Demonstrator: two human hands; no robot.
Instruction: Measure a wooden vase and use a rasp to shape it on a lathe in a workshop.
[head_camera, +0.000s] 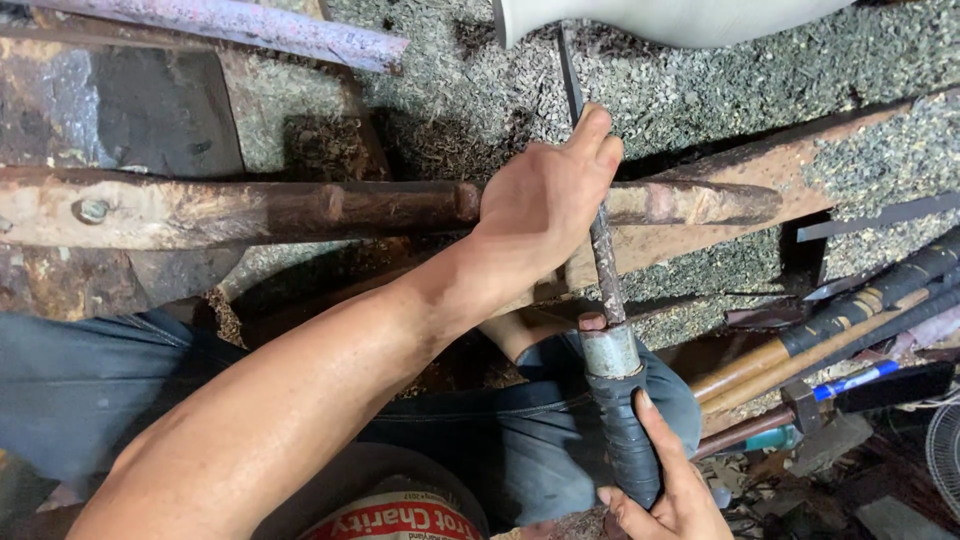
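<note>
Nearest, at 5 o'clock, the right hand wraps the black-taped handle of a long turning chisel, fingers curled loosely, thumb lying along the tape. A dull grey metal ferrule caps the handle. Above it, at centre, the left hand closes over the rusty, pitted steel shank, fingers pressing it down onto the worn wooden tool rest, a rough brown bar running 9 to 3 o'clock. The blade runs on toward 12 o'clock, its tip meeting the smooth pale turned workpiece. Fine shavings carpet the bed. Spare taped tools lie at 4 o'clock.
</note>
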